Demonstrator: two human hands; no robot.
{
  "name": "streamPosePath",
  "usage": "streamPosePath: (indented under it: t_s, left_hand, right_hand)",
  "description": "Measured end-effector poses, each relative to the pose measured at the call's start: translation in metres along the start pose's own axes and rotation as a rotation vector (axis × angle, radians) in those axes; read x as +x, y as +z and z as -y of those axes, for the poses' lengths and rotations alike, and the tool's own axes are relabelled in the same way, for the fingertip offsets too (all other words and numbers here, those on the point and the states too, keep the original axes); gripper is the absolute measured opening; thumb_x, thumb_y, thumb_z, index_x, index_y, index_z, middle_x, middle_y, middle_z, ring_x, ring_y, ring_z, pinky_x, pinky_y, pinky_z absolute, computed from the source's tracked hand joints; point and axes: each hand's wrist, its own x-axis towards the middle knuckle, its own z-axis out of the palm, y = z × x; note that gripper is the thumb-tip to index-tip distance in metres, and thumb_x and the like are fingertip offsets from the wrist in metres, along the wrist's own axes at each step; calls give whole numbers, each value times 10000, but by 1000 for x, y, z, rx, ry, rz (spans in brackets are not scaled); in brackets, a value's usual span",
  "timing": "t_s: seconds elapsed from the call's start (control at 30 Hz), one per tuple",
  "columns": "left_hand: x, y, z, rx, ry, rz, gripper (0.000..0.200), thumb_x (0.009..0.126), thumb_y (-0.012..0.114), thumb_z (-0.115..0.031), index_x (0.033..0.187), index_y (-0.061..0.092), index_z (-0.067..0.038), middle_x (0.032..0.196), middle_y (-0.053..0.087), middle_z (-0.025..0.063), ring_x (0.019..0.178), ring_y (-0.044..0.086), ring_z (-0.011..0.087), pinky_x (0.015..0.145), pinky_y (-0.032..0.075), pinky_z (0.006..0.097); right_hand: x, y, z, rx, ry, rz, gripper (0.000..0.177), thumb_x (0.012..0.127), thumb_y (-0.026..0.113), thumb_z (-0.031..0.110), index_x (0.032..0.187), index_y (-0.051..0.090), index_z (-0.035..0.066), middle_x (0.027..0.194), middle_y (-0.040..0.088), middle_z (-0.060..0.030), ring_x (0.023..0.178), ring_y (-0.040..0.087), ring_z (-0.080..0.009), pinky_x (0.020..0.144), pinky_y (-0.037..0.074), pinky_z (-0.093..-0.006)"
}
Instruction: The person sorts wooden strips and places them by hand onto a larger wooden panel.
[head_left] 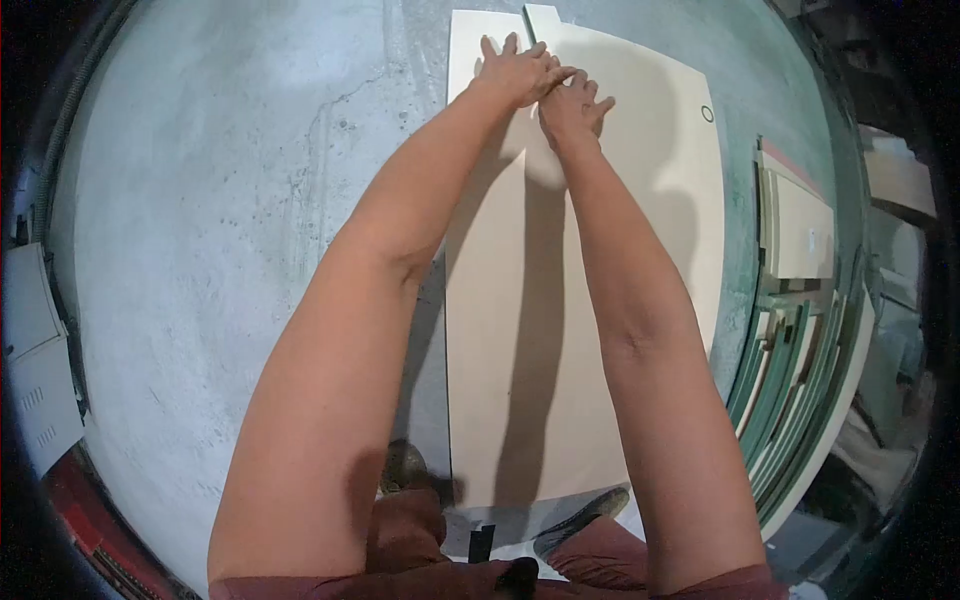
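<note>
From my end I'm seeing the floor (pixel 230 180) spreading wide and, lying flat on it, the panel (pixel 545 330), stretching away ahead. The left hand (pixel 513 76) and right hand (pixel 573 108) are resting, as far as I'm judging, on its far part, open with fingers splaying; their inner fingers are overlapping in view, so I cannot tell whether they're touching. For even pressure, I'd be spacing the palms and sharing the weight between them. A small tab (pixel 543 15) is jutting past the panel's far edge
</note>
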Motion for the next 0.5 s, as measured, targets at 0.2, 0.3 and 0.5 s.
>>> streamPosePath:
  t_s: [0.2, 0.3, 0.5]
  left_hand:
    - [-27, 5, -22, 30, 4, -52, 388, 894, 416, -361, 1282, 421, -359, 1411, 336, 12, 1266, 286, 447, 898, 230, 750]
    - [-63, 3, -51, 8, 117, -19, 361, 910, 353, -436, 1240, 477, -359, 1396, 366, 39, 1294, 258, 430, 937, 180, 721]
    - [-195, -16, -112, 82, 552, 273, 507, 893, 341, -529, 1297, 444, -241, 1432, 311, 28, 1359, 175, 291, 1045, 87, 609]
  right_hand:
    - [-28, 3, -17, 56, -11, 67, 424, 903, 390, 272, 1253, 437, 37, 1239, 443, -155, 1087, 470, -344, 871, 426, -468]
    - [-76, 1, -33, 111, 18, 41, 367, 886, 432, 213, 1235, 486, 113, 1193, 441, -161, 1082, 459, -339, 864, 413, -455]
    - [-282, -16, -57, 326, 15, -74, 533, 766, 622, 194, 1271, 450, 175, 1197, 419, -210, 1090, 412, -381, 902, 334, -498]
